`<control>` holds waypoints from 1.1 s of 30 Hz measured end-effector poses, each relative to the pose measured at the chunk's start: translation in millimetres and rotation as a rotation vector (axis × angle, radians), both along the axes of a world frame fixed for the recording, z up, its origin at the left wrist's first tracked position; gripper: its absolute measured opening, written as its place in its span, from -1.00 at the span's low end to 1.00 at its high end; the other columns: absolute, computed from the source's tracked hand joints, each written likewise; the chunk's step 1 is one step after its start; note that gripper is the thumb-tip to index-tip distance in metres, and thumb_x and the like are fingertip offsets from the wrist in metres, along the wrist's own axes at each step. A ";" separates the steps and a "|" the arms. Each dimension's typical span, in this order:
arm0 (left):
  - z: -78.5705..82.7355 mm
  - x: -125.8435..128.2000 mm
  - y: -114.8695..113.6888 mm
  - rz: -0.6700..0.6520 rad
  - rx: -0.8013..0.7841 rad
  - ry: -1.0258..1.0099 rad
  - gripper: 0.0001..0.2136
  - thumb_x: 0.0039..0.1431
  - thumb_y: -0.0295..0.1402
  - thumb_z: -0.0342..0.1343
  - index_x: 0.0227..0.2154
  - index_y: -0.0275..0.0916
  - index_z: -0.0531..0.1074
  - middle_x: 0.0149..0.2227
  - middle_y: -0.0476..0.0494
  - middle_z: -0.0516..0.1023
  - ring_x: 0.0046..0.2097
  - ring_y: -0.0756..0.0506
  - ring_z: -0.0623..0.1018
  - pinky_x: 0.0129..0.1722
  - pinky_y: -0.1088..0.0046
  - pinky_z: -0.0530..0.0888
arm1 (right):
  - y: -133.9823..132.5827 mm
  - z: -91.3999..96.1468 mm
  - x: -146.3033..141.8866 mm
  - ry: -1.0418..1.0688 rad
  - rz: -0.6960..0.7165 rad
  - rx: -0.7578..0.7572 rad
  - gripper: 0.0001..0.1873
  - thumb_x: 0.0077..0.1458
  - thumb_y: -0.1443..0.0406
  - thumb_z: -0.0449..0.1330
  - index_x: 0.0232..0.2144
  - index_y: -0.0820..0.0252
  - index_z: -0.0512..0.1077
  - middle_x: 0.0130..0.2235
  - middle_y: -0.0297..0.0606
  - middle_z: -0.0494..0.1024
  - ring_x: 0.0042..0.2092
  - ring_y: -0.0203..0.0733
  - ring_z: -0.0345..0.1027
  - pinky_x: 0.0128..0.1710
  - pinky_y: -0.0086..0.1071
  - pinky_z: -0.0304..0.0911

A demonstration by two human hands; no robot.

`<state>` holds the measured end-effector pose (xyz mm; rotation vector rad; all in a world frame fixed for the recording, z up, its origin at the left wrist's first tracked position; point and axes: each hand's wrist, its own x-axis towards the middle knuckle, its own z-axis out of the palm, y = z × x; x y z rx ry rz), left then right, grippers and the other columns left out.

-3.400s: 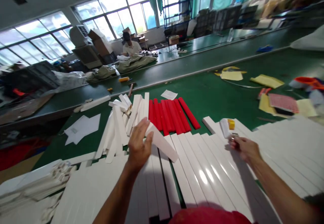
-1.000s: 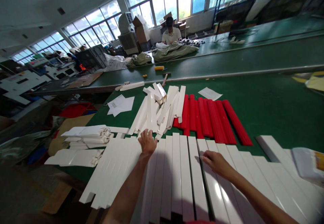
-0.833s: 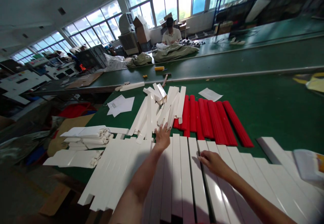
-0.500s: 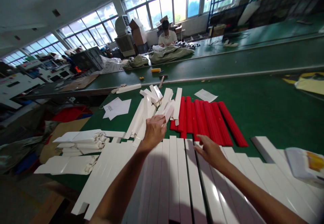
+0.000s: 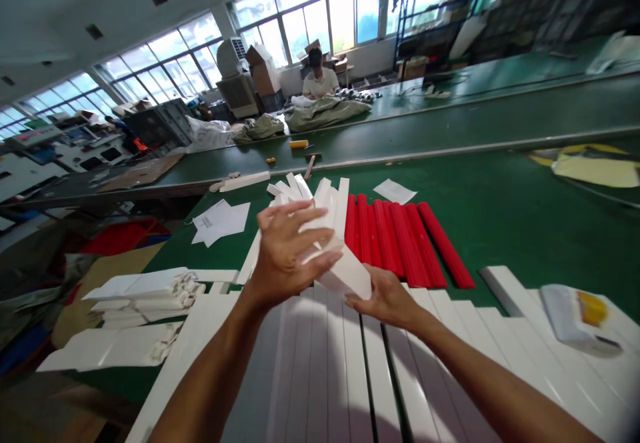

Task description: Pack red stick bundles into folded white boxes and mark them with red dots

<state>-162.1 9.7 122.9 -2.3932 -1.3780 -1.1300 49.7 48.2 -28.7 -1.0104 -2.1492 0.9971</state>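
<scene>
My left hand (image 5: pixel 290 249) grips a bunch of white strips (image 5: pixel 345 276) and raises them above the table. My right hand (image 5: pixel 385 299) presses against their lower end from the right. Behind my hands lies a loose pile of white strips (image 5: pixel 320 206), partly hidden by my left hand. Red strips (image 5: pixel 400 243) lie side by side just right of that pile. Long glossy white strips (image 5: pixel 325 376) fill the table under my forearms. A white roller with a yellow patch (image 5: pixel 575 319) rests on them at the right.
Bundled white pieces (image 5: pixel 135 293) sit at the left table edge, near loose white papers (image 5: pixel 220 221). Yellow sheets (image 5: pixel 595 169) lie on the green table (image 5: pixel 500 216) at the right. A co-worker (image 5: pixel 315 76) sits at a farther bench with olive-green sacks (image 5: pixel 325 115).
My left hand has closed on white strips and lifted them from the pile. My right hand has moved left to their lower end. The view has shifted slightly.
</scene>
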 end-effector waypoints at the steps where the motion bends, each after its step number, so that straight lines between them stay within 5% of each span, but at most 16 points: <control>1: -16.0 4.6 0.9 0.111 0.079 -0.150 -0.63 0.05 -0.12 0.30 -0.08 -0.11 0.53 0.07 -0.18 0.53 0.16 -0.30 0.44 0.17 -0.01 0.32 | -5.0 -10.5 -3.3 -0.002 -0.147 0.062 -0.62 -0.04 0.16 0.33 -0.20 0.25 0.45 -0.33 -0.21 0.57 -0.35 -0.13 0.46 -0.41 -0.39 0.27; 4: -73.0 34.1 2.8 0.312 -0.025 -0.649 0.01 -0.17 0.05 0.39 0.32 -0.17 0.07 0.29 -0.40 0.22 0.20 -0.36 0.39 0.07 0.05 0.43 | -14.5 -36.5 -14.3 -0.036 -0.453 0.334 -0.68 0.02 0.10 0.29 -0.34 0.25 0.43 -0.42 -0.16 0.53 -0.37 -0.07 0.42 -0.41 -0.33 0.25; 6: -106.6 60.2 5.1 0.272 -0.267 -0.920 0.13 -0.18 -0.02 0.40 0.37 -0.21 -0.14 0.24 -0.45 0.28 0.09 -0.28 0.50 -0.03 0.21 0.51 | -15.9 -44.3 -18.8 -0.077 -0.477 0.510 -0.69 0.11 0.07 0.22 -0.38 0.23 0.41 -0.45 -0.14 0.50 -0.37 -0.05 0.39 -0.38 -0.29 0.25; 8: -125.4 80.0 9.4 0.321 -0.333 -1.095 0.10 -0.14 -0.14 0.39 0.37 -0.25 -0.18 0.16 -0.43 0.36 -0.02 -0.19 0.56 -0.09 0.30 0.54 | -12.2 -43.9 -16.9 -0.090 -0.379 0.581 -0.63 0.16 0.03 0.16 -0.34 0.26 0.42 -0.41 -0.08 0.52 -0.34 -0.02 0.38 -0.34 -0.24 0.27; 12: -115.7 82.4 20.8 0.433 -0.260 -1.096 -0.20 -0.14 -0.27 0.33 0.20 -0.37 0.19 -0.04 -0.32 0.52 -0.19 -0.13 0.59 -0.19 0.37 0.56 | 17.6 -34.9 11.9 -0.118 -0.079 0.249 -0.56 0.14 -0.03 0.17 -0.13 0.20 0.44 -0.18 -0.11 0.56 -0.19 -0.08 0.42 -0.20 -0.28 0.33; 14: -102.0 74.3 24.0 0.415 -0.238 -1.026 -0.28 -0.14 -0.29 0.31 0.14 -0.37 0.27 -0.11 -0.28 0.55 -0.22 -0.12 0.59 -0.20 0.36 0.56 | 41.1 -38.0 32.7 -0.267 -0.293 0.036 -0.60 0.26 0.03 0.05 -0.06 0.16 0.44 -0.08 -0.12 0.53 -0.09 -0.12 0.42 -0.08 -0.31 0.30; 17: -92.6 71.4 23.6 0.387 -0.252 -0.943 -0.27 -0.14 -0.30 0.31 0.15 -0.37 0.27 -0.15 -0.26 0.57 -0.25 -0.13 0.60 -0.22 0.35 0.58 | 70.8 -57.7 58.4 -0.472 -0.686 -0.092 -0.48 0.30 0.12 -0.03 0.07 0.48 0.33 0.06 0.32 0.38 0.10 0.21 0.30 0.06 0.01 0.19; 20: -99.8 83.8 20.1 0.310 -0.325 -0.904 -0.23 -0.13 -0.31 0.30 0.20 -0.39 0.22 -0.09 -0.33 0.56 -0.17 -0.19 0.61 -0.19 0.30 0.59 | 83.7 -83.9 71.0 -0.569 -0.738 -0.168 -0.44 0.11 0.18 0.22 0.01 0.60 0.35 0.06 0.47 0.34 0.15 0.40 0.23 0.06 0.10 0.16; 24: -112.1 105.5 15.9 0.225 -0.350 -0.807 -0.19 -0.11 -0.36 0.28 0.26 -0.35 0.14 0.07 -0.38 0.50 0.03 -0.27 0.56 0.00 0.22 0.56 | 91.3 -98.5 73.8 -0.584 -0.697 -0.249 -0.56 0.00 0.26 0.27 -0.11 0.51 0.45 -0.03 0.31 0.47 0.04 0.23 0.38 -0.03 -0.14 0.26; 29: -106.9 119.4 10.6 0.190 -0.331 -0.692 -0.18 -0.09 -0.42 0.27 0.28 -0.36 0.11 0.17 -0.43 0.42 0.17 -0.29 0.48 0.15 0.20 0.47 | 92.0 -57.1 91.4 -0.448 -0.692 -0.366 -0.67 0.09 0.23 0.12 -0.34 0.46 0.53 -0.37 0.09 0.57 -0.25 0.08 0.51 -0.34 -0.28 0.33; 33: -102.6 121.4 9.1 0.227 -0.338 -0.666 -0.15 -0.10 -0.44 0.27 0.31 -0.35 0.07 0.21 -0.44 0.38 0.19 -0.31 0.46 0.16 0.18 0.47 | 57.2 0.9 150.6 -0.227 -0.657 -0.446 -0.58 0.14 0.11 0.11 -0.13 0.31 0.53 -0.34 -0.03 0.62 -0.38 -0.06 0.52 -0.47 -0.31 0.39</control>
